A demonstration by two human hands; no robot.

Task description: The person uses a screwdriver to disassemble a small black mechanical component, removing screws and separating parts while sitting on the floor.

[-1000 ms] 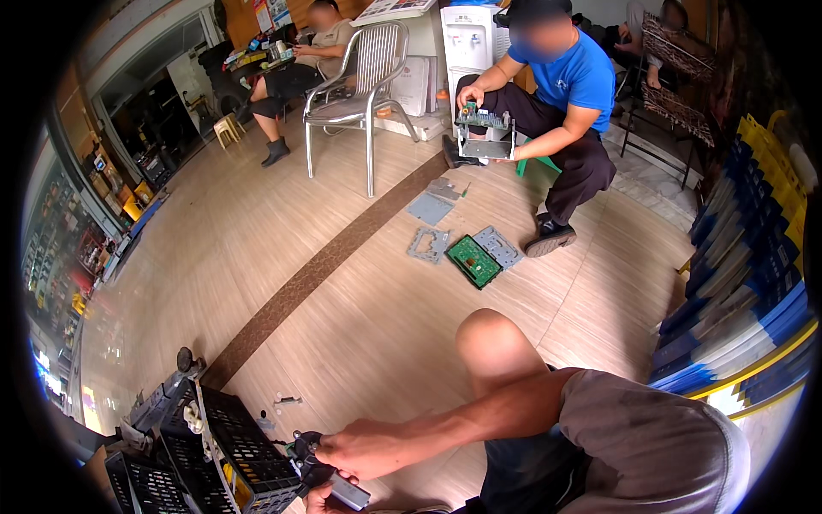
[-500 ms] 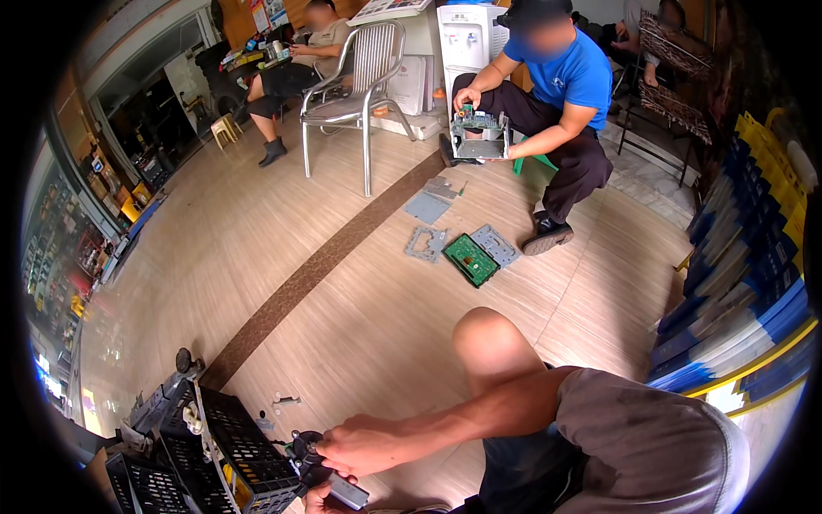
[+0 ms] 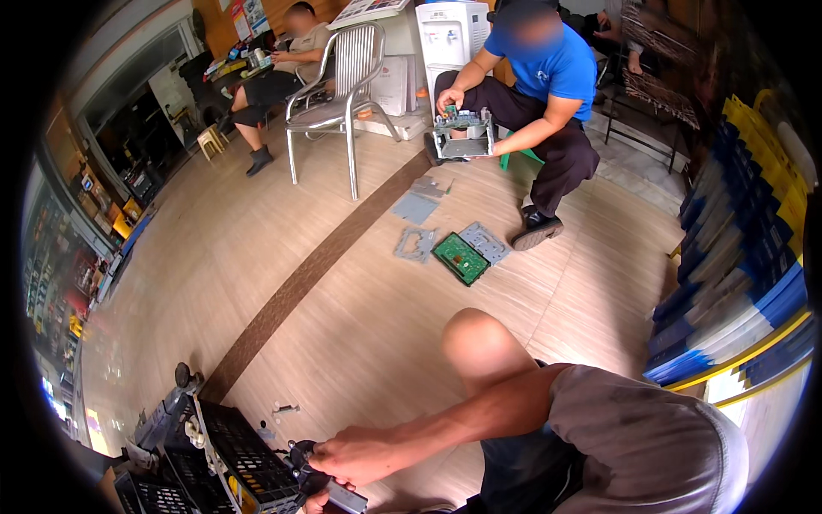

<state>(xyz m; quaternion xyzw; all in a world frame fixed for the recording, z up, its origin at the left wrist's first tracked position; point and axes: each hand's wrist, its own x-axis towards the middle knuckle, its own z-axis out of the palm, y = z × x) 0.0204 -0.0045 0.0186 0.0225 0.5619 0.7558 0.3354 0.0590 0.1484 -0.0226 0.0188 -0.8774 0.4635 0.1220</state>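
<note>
At the lower left, my right hand reaches across from the right, its fingers closed on a black rounded part of a small device. Just below it my left hand shows only in part, fingers bent around the same device near its silver-grey bar. How the black and silver pieces join is hidden by my fingers. Both hands are right beside a black slotted plastic crate, close to its near right corner. A small metal bracket lies on the floor beyond them.
Ahead, a green circuit board and grey metal plates lie on the floor. A co-worker in blue sits holding an open metal chassis. A metal chair stands behind; a rack of blue-and-yellow packages lines the right.
The view has shifted slightly, moving the background a little left. Both my hands keep their hold on the device, and the co-worker still holds the chassis.
</note>
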